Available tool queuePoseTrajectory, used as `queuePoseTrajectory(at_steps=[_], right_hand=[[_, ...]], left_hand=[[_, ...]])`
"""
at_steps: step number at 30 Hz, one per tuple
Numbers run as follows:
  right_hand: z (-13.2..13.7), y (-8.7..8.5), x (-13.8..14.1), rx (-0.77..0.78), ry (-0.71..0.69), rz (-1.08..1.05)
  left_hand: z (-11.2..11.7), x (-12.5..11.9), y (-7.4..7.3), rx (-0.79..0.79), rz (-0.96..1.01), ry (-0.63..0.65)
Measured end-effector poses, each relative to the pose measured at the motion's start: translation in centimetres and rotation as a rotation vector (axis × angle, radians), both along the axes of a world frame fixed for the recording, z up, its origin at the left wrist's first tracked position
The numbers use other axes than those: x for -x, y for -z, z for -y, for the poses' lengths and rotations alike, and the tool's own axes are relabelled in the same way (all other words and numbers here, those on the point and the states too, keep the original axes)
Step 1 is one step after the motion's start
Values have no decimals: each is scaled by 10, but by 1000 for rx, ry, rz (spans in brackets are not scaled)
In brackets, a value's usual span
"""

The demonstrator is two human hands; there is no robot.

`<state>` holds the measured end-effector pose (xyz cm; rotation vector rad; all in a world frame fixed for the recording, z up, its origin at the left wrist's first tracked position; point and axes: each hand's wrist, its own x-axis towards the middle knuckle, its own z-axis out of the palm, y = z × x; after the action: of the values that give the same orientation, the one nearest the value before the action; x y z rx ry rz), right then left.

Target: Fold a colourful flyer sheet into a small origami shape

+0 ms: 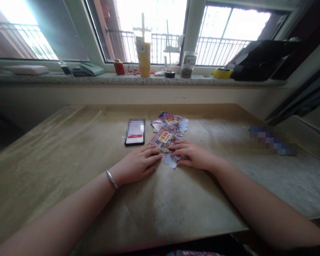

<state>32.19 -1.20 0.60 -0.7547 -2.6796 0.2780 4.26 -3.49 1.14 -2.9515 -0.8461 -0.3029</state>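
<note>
A printed flyer (164,137) with a yellow price box lies on the table between my hands. My left hand (140,161) rests at its left edge, fingers stretched out and laid flat. From the other side, the fingers of my right hand (190,154) touch the flyer's right edge, slightly spread. Just beyond it is a fanned pile of similar flyers (173,122), which the near flyer meets or slightly overlaps. Left of the flyers lies a phone (134,137) with its screen lit, apart from my left hand. A silver bangle (112,179) circles my left wrist.
The table (96,213) stands against a wall under a window. On the stone sill (96,79) are a tall drink cup (144,58), a red container (119,67), a clear jar (188,65) and a roll of yellow tape (222,73). A blurred flat item (272,140) lies at the right.
</note>
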Motion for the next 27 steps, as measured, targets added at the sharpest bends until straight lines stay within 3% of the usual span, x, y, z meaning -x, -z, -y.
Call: queuePoseTrajectory(at_steps=[7, 11, 16, 20, 27], right_hand=[[3, -5, 1, 28, 2, -95], [5, -7, 1, 139, -30, -144], [4, -11, -7, 263, -41, -113], [2, -18, -16, 314, -30, -69], [1, -25, -30, 349, 71, 49]], left_hand=[[5, 1, -8, 108, 89, 55], [5, 0, -8, 164, 151, 108], [2, 3, -5, 88, 194, 53], [-1, 8, -7, 72, 115, 51], [-4, 11, -7, -4, 55, 11]])
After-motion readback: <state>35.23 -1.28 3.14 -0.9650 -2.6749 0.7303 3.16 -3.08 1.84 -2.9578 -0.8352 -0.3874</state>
